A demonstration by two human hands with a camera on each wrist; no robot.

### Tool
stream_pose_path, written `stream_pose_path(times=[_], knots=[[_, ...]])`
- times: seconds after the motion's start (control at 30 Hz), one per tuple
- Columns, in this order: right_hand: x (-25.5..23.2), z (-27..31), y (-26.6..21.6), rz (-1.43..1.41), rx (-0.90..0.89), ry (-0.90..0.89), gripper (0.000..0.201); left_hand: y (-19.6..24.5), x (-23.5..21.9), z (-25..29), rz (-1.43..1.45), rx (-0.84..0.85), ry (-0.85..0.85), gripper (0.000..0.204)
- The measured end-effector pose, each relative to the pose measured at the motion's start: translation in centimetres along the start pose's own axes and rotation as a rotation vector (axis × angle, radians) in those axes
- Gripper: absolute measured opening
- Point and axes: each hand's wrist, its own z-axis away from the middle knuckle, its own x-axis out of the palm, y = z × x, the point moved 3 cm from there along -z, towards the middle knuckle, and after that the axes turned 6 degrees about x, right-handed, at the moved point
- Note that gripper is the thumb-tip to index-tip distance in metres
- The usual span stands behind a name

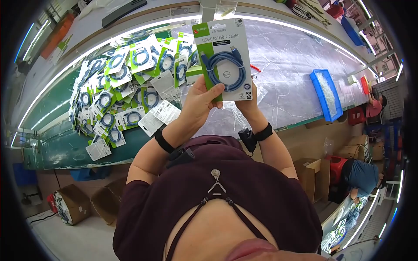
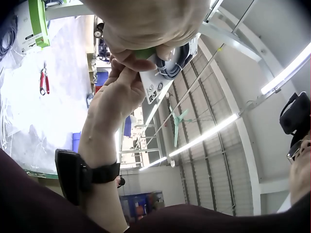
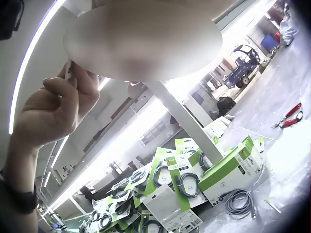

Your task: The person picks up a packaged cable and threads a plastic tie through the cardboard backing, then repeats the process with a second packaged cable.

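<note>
Both hands hold up a flat retail pack (image 1: 226, 52) with a coiled blue cable, its printed front facing the head view. The left hand (image 1: 198, 102) pinches its lower left edge, thumb on the front. At the lower right edge the right hand (image 1: 247, 102) grips it, mostly hidden behind the card. The left wrist view shows the pack's corner (image 2: 150, 92) beside the right hand (image 2: 114, 99), below the left hand (image 2: 150, 24). In the right wrist view the left hand (image 3: 53, 109) pinches the card's edge.
Many similar packs (image 1: 141, 56) lie heaped on the table's left side. Red-handled cutters (image 3: 293, 116) and a loose coiled cable (image 3: 238, 201) lie near a green and white box (image 3: 233, 172). A blue tray (image 1: 326, 93) stands at the right. Cartons (image 1: 313, 174) stand below the table.
</note>
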Motion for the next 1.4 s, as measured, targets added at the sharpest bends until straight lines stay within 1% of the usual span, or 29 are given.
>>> stream_pose_path(times=[0.03,0.07,0.13,0.2,0.27,0.3,0.33,0.43,0.5,0.57,0.6,0.7,0.73,0.83,0.9,1.0,1.07,1.13,1.2,1.23,1.27,1.3,1.33,1.37,1.4], knots=[[0.1,0.2,0.6,-0.048,0.028,-0.007,0.044,-0.2,-0.1,0.1,-0.003,-0.004,-0.001,0.029],[0.0,0.4,0.9,-0.047,0.027,-0.005,0.044,-0.4,-0.3,0.1,-0.006,-0.008,-0.002,0.029],[0.1,0.6,1.2,-0.024,0.013,-0.067,0.044,-0.9,-0.6,0.2,-0.008,-0.01,-0.01,0.029],[-0.1,0.2,1.3,-0.01,-0.007,-0.095,0.044,-1.5,-1.2,0.0,-0.001,-0.025,0.023,0.029],[-0.3,0.1,1.2,0.136,-0.026,-0.116,0.039,-1.6,-2.0,-0.4,-0.005,-0.026,0.042,0.028],[-0.4,0.1,1.3,0.207,-0.032,-0.128,0.037,-1.6,-2.6,-0.4,-0.057,-0.012,0.052,0.028],[-0.7,-0.2,1.2,0.203,-0.038,-0.128,0.037,-1.5,-3.0,-0.6,-0.109,0.004,0.06,0.028],[-2.6,-1.4,1.2,-0.168,0.349,0.069,0.029,-1.5,-3.6,-1.2,-0.217,0.041,0.066,0.028],[-1.7,-2.2,-0.4,-0.18,0.353,0.028,0.028,-1.8,-3.9,-1.0,-0.327,0.063,0.07,0.028],[-0.6,-2.6,-1.6,-0.2,0.347,-0.042,0.027,-2.3,-3.9,-0.8,-0.35,0.05,0.065,0.028],[-0.5,-2.5,-1.2,-0.201,0.351,-0.041,0.027,-2.5,-3.7,-0.9,-0.369,0.051,0.051,0.028],[-0.2,-2.3,0.2,-0.125,0.45,-0.05,0.025,-3.1,-4.0,-1.4,-0.411,0.064,0.015,0.03],[-0.2,-2.3,0.4,-0.125,0.451,-0.055,0.025,-3.3,-4.3,-1.5,-0.438,0.074,-0.006,0.031],[0.5,-1.9,1.0,-0.777,0.825,-0.025,0.024,-3.4,-4.8,-1.6,-0.498,0.071,-0.025,0.033],[0.8,-1.9,0.8,-0.778,0.832,-0.01,0.024,-3.4,-5.1,-1.7,-0.564,0.054,-0.032,0.035],[1.2,-1.8,0.8,-0.783,0.84,0.022,0.024,-3.6,-5.4,-2.1,-0.528,0.062,-0.015,0.035],[1.5,-1.8,0.9,-0.756,0.781,-0.005,0.024,-3.5,-5.8,-2.4,-0.512,0.068,-0.007,0.035],[1.4,-1.5,1.4,-0.742,0.756,-0.012,0.024,-3.4,-6.0,-2.5,-0.545,0.025,0.016,0.033],[1.4,-1.4,2.3,-0.791,0.834,-0.097,0.03,-3.4,-6.2,-2.4,-0.558,-0.002,0.022,0.032],[1.4,-1.3,2.8,-0.815,0.866,-0.135,0.033,-3.4,-6.5,-2.0,-0.68,-0.033,0.03,0.031],[1.7,-0.6,4.3,-0.86,0.927,-0.173,0.035,-3.3,-6.5,-2.3,-0.805,-0.052,0.015,0.03],[1.4,-0.4,6.2,-0.889,0.957,-0.191,0.037,-4.1,-7.5,-2.9,-0.95,0.125,-0.026,0.029],[1.2,-0.2,6.9,-0.851,0.946,-0.148,0.038,-5.5,-8.9,-3.5,-1.072,0.331,-0.081,0.028],[1.6,0.3,6.4,-0.814,0.931,-0.102,0.04,-4.9,-7.6,-3.4,-1.042,0.493,-0.083,0.027],[1.6,1.0,6.0,-0.823,0.889,-0.039,0.041,-4.8,-7.5,-2.6,-1.032,0.302,-0.083,0.024]])
